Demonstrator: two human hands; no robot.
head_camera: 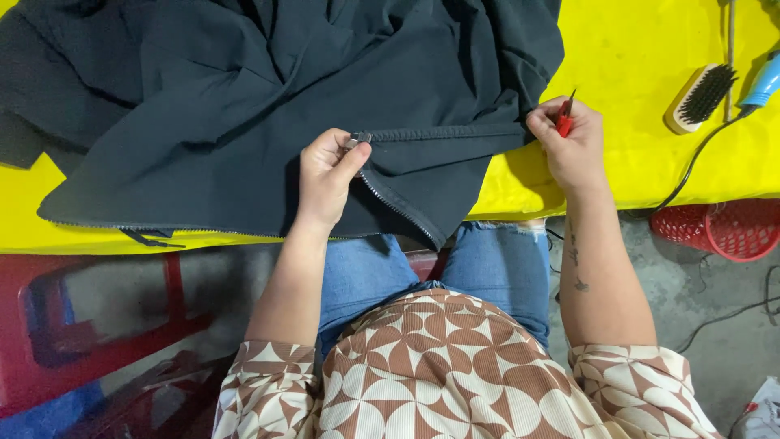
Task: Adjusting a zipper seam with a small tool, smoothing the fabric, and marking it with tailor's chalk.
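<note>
Yellow table (650,49): both hands stretch dark garment's hem (443,134) left-right.

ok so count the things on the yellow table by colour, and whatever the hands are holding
Black or dark: 1, the dark garment, its zipper edge pinched by the left hand
Red: 1, the small red tool in the right hand
Wood: 1, the wooden brush
Blue: 1, the blue tool
Total: 4

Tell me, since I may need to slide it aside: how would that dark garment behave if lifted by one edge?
The dark garment would probably sag and fold, as it already lies in soft creases over the yellow table. It likely stays put rather than sliding, being matte cloth. The left hand and right hand pull its zipper edge straight, so it needs tension to hold a line.
</note>
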